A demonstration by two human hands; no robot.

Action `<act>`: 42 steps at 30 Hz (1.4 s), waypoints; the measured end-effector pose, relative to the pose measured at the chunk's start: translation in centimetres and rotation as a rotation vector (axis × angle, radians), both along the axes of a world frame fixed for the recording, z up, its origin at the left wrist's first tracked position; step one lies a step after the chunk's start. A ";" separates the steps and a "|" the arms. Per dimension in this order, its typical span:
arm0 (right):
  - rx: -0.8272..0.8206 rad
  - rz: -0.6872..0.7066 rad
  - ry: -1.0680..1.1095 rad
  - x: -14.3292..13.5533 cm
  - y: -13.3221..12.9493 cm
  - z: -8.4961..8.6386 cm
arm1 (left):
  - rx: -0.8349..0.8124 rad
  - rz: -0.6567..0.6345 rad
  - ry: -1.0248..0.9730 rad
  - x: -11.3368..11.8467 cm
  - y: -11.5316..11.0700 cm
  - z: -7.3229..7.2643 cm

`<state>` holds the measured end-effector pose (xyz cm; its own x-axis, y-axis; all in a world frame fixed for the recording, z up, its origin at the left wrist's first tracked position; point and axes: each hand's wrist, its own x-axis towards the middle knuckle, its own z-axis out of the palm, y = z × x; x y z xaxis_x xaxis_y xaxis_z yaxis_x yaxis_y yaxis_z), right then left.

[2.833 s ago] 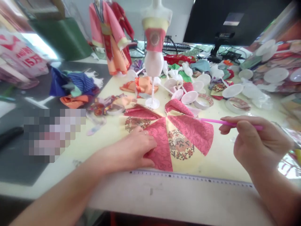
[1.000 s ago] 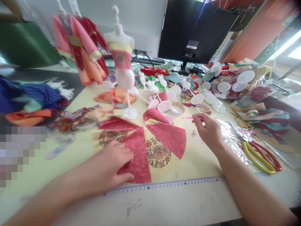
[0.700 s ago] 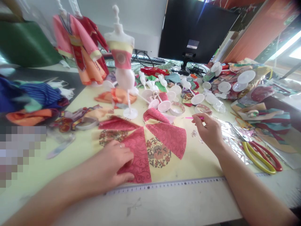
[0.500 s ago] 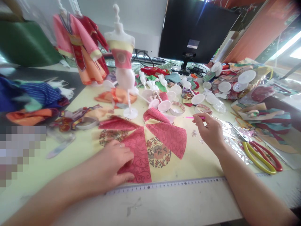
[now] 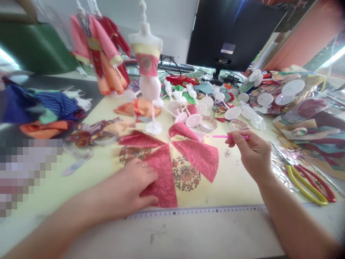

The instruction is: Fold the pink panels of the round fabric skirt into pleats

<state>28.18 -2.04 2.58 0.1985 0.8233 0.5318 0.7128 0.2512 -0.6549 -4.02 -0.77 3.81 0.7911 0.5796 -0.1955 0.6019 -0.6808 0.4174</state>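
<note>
My left hand [image 5: 138, 181] rests flat with its fingers spread on a red patterned fabric piece [image 5: 164, 180] near the front of the table. My right hand [image 5: 249, 149] pinches a thin pink stick [image 5: 222, 136], which points left. Red and yellow-floral panels fan out around a centre point, with one floral panel [image 5: 185, 174] between two red ones. Small shiny bits [image 5: 228, 153] lie on the table below the stick. Behind the fabric stands a white mini mannequin [image 5: 151, 88] with a red and yellow band round its chest.
A ruler [image 5: 194, 211] runs along the front edge. Scissors [image 5: 306, 183] with yellow and red handles lie at the right. Tape rolls [image 5: 207, 124], small white mannequins and fabric piles stand behind. Dressed doll forms [image 5: 94, 54] are back left, a monitor [image 5: 231, 32] at the back.
The view has shifted, so most things appear slightly farther right. My right hand has moved a little right, and more of the pink stick shows. My left hand stays on the red fabric.
</note>
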 end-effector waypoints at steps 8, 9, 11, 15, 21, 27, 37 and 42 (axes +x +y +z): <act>-0.260 0.339 0.517 -2.7 -1.6 0.5 | 0.039 -0.013 -0.019 0.1 0.1 -0.1; -0.300 0.357 0.538 -3.1 -1.8 0.5 | 0.038 -0.016 -0.014 0.1 0.1 -0.1; -0.365 0.394 0.581 -3.8 -2.0 0.3 | 0.040 -0.030 -0.008 0.3 0.0 0.0; -0.464 0.469 0.635 -4.7 -2.5 -0.2 | 0.080 -0.055 -0.020 0.5 0.0 0.0; -0.565 0.520 0.617 -5.3 -3.2 -0.8 | 0.102 -0.082 -0.045 0.7 0.0 0.2; -0.652 0.594 0.617 -6.5 -3.9 -1.0 | 0.123 -0.093 -0.050 0.8 -0.1 0.1; -0.485 0.475 0.441 -6.4 -3.6 -0.8 | 0.138 -0.091 -0.050 0.7 -0.2 -0.1; -0.443 0.491 0.375 -6.7 -3.7 -0.6 | 0.135 -0.094 -0.025 0.8 -0.2 -0.1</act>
